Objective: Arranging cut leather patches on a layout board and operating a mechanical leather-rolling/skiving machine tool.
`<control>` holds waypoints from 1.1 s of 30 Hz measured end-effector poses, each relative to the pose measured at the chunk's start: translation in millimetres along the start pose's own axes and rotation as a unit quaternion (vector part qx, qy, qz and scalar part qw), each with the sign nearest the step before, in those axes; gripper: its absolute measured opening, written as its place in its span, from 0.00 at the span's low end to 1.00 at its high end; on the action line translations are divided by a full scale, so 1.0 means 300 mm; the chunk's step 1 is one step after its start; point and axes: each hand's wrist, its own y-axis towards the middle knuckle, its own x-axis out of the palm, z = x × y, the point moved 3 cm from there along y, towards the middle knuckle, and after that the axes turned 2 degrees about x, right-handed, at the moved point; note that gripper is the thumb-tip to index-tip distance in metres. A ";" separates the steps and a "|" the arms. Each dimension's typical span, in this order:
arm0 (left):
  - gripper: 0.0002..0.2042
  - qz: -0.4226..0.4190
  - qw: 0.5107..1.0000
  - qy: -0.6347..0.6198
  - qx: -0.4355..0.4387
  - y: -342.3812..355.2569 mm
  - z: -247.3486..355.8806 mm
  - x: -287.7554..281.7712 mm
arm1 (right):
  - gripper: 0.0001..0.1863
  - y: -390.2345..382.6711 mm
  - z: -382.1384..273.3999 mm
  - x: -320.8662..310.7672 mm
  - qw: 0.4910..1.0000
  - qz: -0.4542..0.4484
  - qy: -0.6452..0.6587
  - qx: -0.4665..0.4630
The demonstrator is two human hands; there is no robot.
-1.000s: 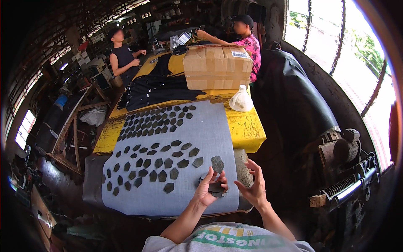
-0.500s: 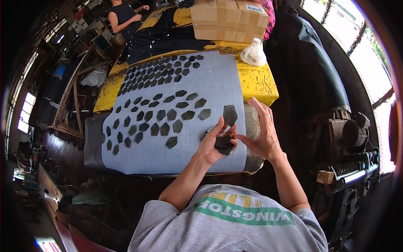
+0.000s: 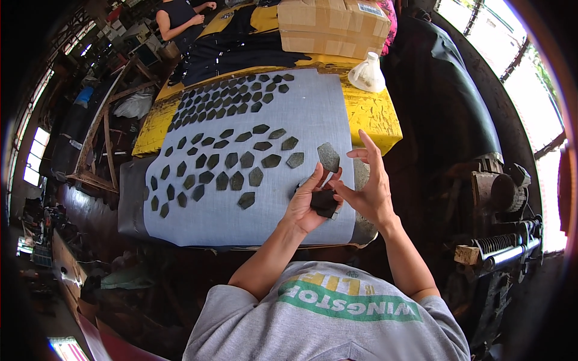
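Note:
My left hand [image 3: 306, 207] is closed around a small stack of dark five-sided pieces [image 3: 324, 203], over the near right part of a blue-grey cloth sheet [image 3: 277, 225]. Another such piece, greyer on its face [image 3: 329, 157], stands tilted at that hand's fingertips; whether they pinch it is hard to see. My right hand [image 3: 374, 195] is beside it on the right, fingers raised and spread, its thumb close to the left hand's fingers. Several loose dark five-sided pieces [image 3: 247, 159] lie spaced out on the sheet, and farther back more [image 3: 226, 99] lie in tight rows.
The sheet covers part of a worn yellow table [image 3: 367, 114]. At the back are a taped cardboard box [image 3: 334, 27], a whitish translucent funnel-shaped vessel [image 3: 367, 73] and dark cloth [image 3: 241, 48]. Another person [image 3: 180, 24] stands far left. Machinery [image 3: 506, 240] is at the right.
The piece at my left fingertips has tilted and shows a lighter face. My right hand has shifted slightly left, its fingers more spread. The view has moved a little.

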 end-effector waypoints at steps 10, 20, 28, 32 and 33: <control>0.11 -0.038 0.999 0.024 0.006 0.018 -0.010 -0.018 | 0.49 0.022 0.010 0.031 0.999 -0.002 0.042 0.015; 0.18 -0.022 1.000 0.009 -0.008 0.026 -0.012 -0.043 | 0.48 0.025 -0.002 0.029 0.998 -0.019 0.046 0.039; 0.17 -0.038 0.999 -0.007 -0.013 0.016 -0.008 -0.041 | 0.47 0.025 -0.001 0.041 0.997 -0.017 0.057 0.039; 0.17 -0.028 1.000 -0.004 0.000 0.008 -0.002 -0.053 | 0.48 0.019 0.000 0.050 0.999 -0.018 0.039 0.023; 0.17 -0.035 0.999 0.004 -0.004 0.006 -0.002 -0.054 | 0.48 0.017 0.003 0.052 0.998 -0.017 0.045 0.028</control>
